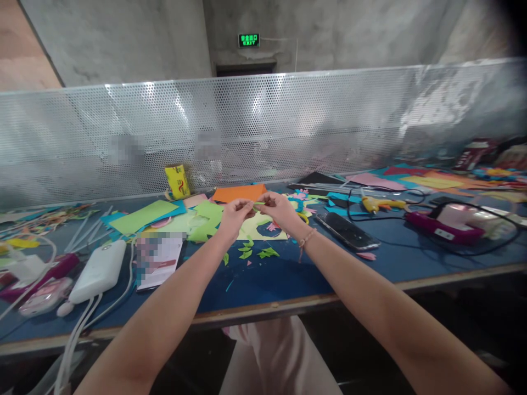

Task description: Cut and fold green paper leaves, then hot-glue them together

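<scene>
My left hand (237, 214) and my right hand (280, 210) meet above the middle of the table, fingertips pinched together. Between them they hold a small strip of green paper (259, 204), mostly covered by the fingers. Under the hands lie pale yellow-green paper (252, 229) and a brighter green sheet (206, 215) with cut edges. Small green paper scraps (268, 252) are scattered on the blue tabletop just in front. Behind the hands is an orange sheet (239, 193). Close to my right wrist sits a yellow ring-shaped thing (303, 218), partly hidden.
On the right are a black phone (348, 230), a yellow glue gun (381, 204) and a purple power strip (444, 226) with looping cables. A white power bank (99, 270) with cords lies left. A perforated metal screen (247, 126) stands along the table's back.
</scene>
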The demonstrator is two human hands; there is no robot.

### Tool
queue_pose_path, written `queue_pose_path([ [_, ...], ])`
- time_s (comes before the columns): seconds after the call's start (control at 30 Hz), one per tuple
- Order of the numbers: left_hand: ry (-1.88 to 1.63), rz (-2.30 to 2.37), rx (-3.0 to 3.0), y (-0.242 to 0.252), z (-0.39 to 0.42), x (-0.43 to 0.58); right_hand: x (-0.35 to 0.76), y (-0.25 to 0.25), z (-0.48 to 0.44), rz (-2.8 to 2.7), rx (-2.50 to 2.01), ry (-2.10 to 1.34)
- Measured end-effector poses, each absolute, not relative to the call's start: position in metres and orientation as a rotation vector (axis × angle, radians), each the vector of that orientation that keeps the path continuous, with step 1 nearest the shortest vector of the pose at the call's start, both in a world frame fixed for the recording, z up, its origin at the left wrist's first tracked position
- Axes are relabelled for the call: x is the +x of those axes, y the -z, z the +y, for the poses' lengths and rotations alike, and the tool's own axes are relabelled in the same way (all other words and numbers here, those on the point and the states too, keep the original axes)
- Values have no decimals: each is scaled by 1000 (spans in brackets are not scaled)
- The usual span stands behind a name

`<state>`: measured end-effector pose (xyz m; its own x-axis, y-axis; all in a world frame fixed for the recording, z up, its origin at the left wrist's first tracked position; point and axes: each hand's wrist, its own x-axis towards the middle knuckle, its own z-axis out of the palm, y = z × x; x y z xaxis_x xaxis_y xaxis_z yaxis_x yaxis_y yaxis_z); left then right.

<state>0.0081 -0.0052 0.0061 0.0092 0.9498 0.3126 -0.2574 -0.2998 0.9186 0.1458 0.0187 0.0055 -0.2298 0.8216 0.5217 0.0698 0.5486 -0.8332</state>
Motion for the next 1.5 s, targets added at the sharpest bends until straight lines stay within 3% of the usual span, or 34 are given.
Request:
queue_pose_path([
  [1.07,-1562,880,1441,0,0,8,144,-7,16,-1730,-812,-692],
  [1.5,-1537,740,1141,-5,-6,10,144,-11,12,-1739,-791,-665],
])
